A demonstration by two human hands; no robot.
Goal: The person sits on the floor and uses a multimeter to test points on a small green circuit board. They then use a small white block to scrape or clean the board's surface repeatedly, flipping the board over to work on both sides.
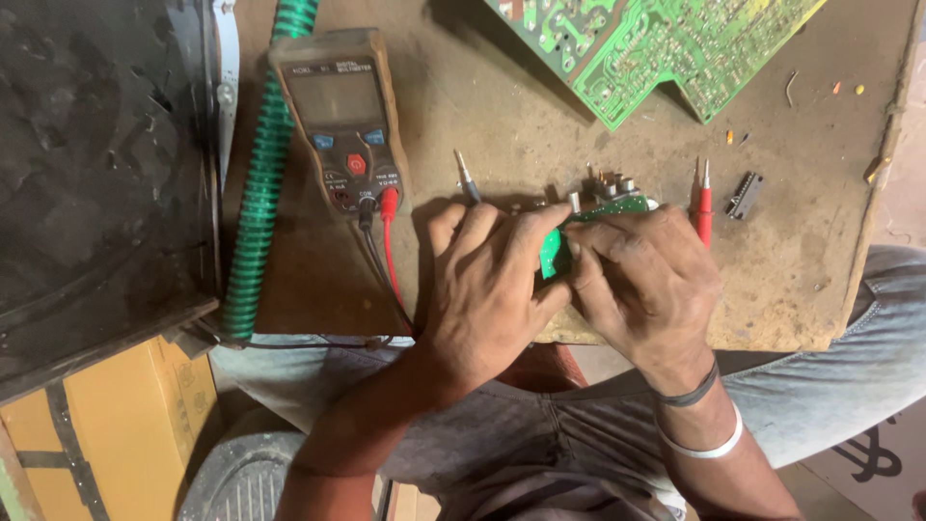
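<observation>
My left hand [487,289] and my right hand [644,280] both grip a small green circuit board [552,249], held on edge just above the near side of the brown worktop [482,106]. Small metal parts stick up from the board's far end [610,188]. The hands cover most of the board. Just behind my left fingers lies a thin metal-tipped probe [467,176]. A red probe [704,214] lies right beside my right hand.
A brown digital multimeter [342,116] with red and black leads sits at the back left, beside a green corrugated hose [260,193]. A large green circuit board [656,43] lies at the back. A small black chip [745,193] rests to the right. A yellow box [125,425] stands below left.
</observation>
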